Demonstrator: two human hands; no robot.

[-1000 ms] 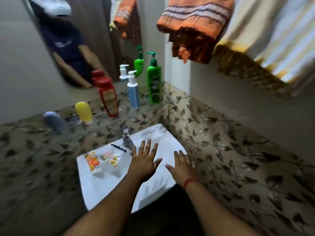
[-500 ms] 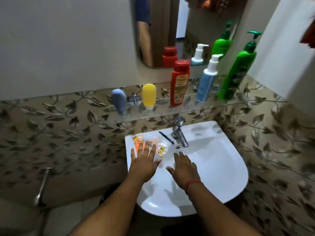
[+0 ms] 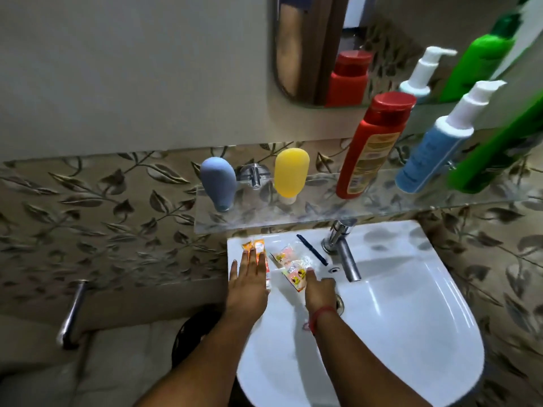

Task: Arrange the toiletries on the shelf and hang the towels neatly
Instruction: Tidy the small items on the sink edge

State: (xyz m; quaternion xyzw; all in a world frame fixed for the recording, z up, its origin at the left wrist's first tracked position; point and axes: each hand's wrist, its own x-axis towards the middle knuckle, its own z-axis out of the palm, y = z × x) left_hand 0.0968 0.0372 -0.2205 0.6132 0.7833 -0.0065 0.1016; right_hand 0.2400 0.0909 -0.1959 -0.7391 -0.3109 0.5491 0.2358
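A glass shelf carries a blue squeeze bottle, a yellow squeeze bottle, a red bottle, a blue pump bottle and a green pump bottle. On the white sink's back left ledge lie an orange tube, clear sachets and a dark blue comb. My left hand lies flat with straight fingers over the orange tube. My right hand touches the sachets with extended fingers. No towels are in view.
A chrome tap stands at the back of the sink, right of the comb. A mirror hangs above the shelf. Leaf-patterned tiles cover the wall. A metal handle sticks out at lower left.
The view swung left and down, away from the towels, and closer to the sink. Both hands moved forward onto the sink ledge, the left over the tube, the right onto the sachets.
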